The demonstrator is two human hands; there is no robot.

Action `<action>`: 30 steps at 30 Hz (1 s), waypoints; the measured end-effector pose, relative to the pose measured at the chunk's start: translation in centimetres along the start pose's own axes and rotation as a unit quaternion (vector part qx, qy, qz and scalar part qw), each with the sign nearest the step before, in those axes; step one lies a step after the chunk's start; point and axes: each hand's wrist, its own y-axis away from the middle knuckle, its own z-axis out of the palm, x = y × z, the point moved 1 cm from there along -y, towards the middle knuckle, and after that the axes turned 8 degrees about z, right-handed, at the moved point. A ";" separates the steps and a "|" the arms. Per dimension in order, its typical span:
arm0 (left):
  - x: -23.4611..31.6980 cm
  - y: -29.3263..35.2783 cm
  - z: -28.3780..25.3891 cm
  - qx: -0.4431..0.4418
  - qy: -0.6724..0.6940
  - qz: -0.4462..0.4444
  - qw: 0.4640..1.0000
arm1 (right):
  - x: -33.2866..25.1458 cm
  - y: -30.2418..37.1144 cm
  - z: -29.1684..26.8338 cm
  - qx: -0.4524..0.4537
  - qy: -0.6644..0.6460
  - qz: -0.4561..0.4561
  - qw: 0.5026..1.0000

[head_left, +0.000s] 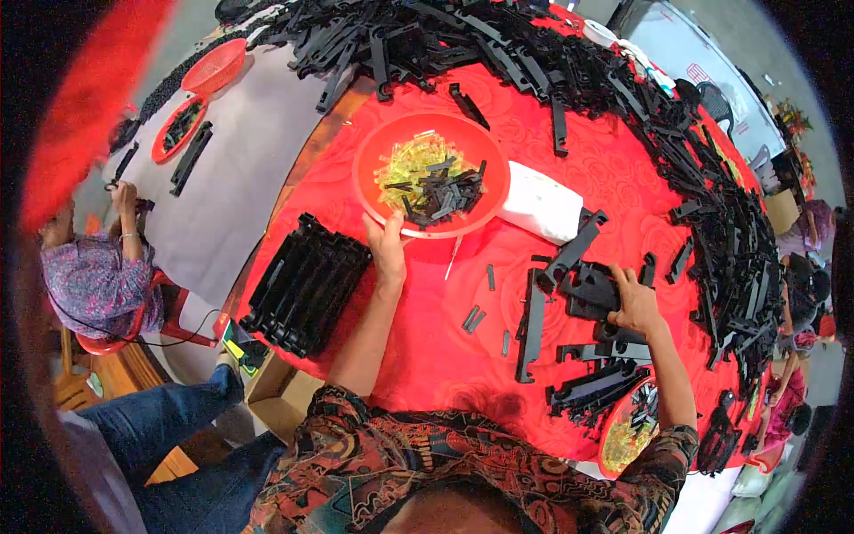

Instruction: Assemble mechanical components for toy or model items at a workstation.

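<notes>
My left hand point(388, 254) grips the near rim of a red plastic bowl point(366, 169), thumb and fingers closed on its edge. Inside the bowl lie small clear yellowish pieces point(411, 160) and short black strips point(454, 191). Over on the right, my right hand point(636, 304) rests with fingers apart on a loose pile of black plastic parts point(589, 289). Long notched black bars point(531, 329) lie around that hand. A white packet point(544, 203) touches the bowl's right side. Several short black strips point(474, 319) are scattered on the red cloth point(436, 356) between my hands.
Black bars lie stacked in a block point(307, 285) on the left. A large heap of them point(712, 222) curves along the far and right table edges. A second red bowl point(609, 454) sits beside my right forearm. Another person point(98, 276) works at the grey table point(240, 169).
</notes>
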 end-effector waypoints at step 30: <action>1.6 1.6 1.0 0.026 -0.047 0.046 0.998 | -6.0 -19.3 -12.0 -0.004 -0.135 0.022 0.991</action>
